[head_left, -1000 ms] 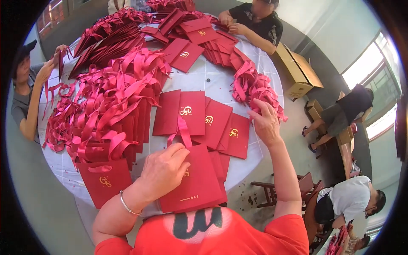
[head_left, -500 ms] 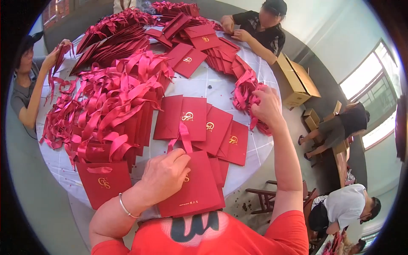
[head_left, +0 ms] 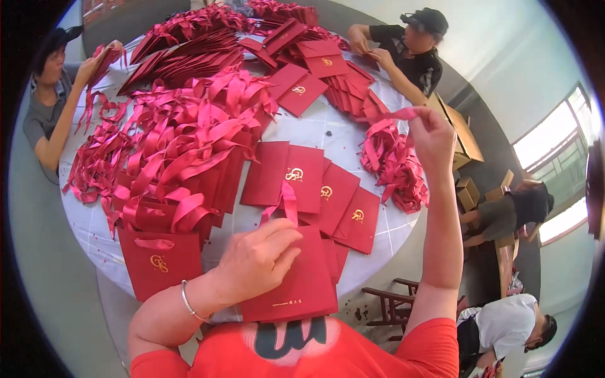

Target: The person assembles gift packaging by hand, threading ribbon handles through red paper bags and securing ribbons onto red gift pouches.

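Against the near edge of the table stands a red paper gift bag (head_left: 293,277) with gold print on its front. My left hand (head_left: 261,258), a bangle on its wrist, is closed on the top of this bag; its fingertips are partly hidden. A pink ribbon handle (head_left: 289,203) rises from the bag just beyond my fingers. On the right, my raised right hand (head_left: 433,135) pinches the end of a loose pink ribbon (head_left: 396,116). Below it lies a heap of loose pink ribbons (head_left: 398,170). Flat red bags (head_left: 357,217) overlap just beyond the bag I hold.
Bags with ribbon handles (head_left: 183,138) crowd the left of the round white-covered table (head_left: 343,154). Flat bags (head_left: 189,60) are stacked at the far side. Co-workers' hands are busy at left (head_left: 107,53) and far right (head_left: 372,50). Cardboard boxes (head_left: 463,132) and a wooden stool (head_left: 394,305) stand beyond the right edge.
My right hand has lifted up and away from the ribbon heap with one ribbon in its fingers. My left hand stays at the bag. The whole view has shifted slightly.
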Motion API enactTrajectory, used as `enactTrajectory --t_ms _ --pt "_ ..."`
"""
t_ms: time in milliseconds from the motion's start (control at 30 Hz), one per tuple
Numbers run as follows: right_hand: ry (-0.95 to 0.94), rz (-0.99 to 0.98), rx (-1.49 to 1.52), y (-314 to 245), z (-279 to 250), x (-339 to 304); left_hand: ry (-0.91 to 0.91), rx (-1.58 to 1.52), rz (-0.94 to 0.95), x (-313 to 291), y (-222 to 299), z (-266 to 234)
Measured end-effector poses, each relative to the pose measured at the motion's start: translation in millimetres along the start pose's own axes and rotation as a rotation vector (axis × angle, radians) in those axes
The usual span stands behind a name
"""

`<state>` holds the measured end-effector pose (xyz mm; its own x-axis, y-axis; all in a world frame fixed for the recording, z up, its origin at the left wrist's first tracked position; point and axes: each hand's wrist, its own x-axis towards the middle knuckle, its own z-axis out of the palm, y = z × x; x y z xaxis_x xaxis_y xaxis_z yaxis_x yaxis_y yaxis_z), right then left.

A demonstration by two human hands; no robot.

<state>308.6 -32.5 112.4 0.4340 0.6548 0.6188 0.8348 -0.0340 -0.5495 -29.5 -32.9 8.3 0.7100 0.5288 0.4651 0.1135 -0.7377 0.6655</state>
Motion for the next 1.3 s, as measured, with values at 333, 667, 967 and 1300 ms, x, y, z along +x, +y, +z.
enactTrajectory --t_ms 333,667,967,1300 --pt "-0.284 -0.744 -0.046 -91 29 -152 -0.256 -1.342 -0.923 10 -6 -3" --pt "-0.535 -0.940 0.084 -75 10 -177 -0.090 -1.395 -0.801 9 -11 -1" --pt "-0.818 -0.155 0.512 -57 1 -152 -0.073 -1.182 -0.663 8 -4 3" --pt "-0.812 0.612 0.843 -84 48 -150 -0.207 -0.932 -0.470 3 -2 10"
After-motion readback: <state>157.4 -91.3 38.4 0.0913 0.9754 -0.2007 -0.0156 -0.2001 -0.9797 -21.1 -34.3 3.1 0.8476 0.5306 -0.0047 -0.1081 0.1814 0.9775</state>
